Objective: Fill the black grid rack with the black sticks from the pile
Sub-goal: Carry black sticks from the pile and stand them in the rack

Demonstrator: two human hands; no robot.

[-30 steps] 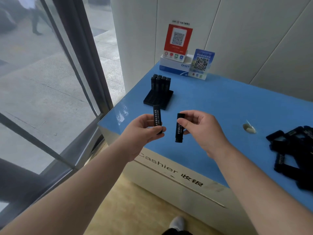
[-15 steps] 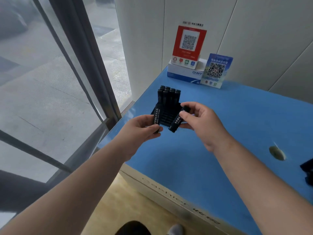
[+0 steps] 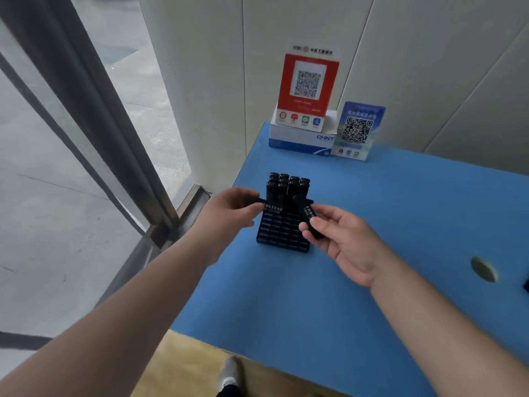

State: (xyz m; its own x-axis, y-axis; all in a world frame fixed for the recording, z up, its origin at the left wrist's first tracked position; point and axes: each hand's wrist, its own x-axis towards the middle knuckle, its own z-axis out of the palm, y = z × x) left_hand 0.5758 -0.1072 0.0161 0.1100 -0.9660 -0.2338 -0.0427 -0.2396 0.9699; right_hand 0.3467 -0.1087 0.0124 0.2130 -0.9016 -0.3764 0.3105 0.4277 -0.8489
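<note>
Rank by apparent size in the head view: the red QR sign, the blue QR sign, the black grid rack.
1. Red QR sign
2. Black grid rack: close to the red sign, partly hidden by hands, so unsure
3. Blue QR sign

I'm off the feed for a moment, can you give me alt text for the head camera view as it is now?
Each hand holds one black stick over the black grid rack on the blue counter: the left hand holds a lettered stick lying sideways, the right hand a tilted stick. The rack's far rows already hold upright sticks; two QR code signs stand behind.
</note>
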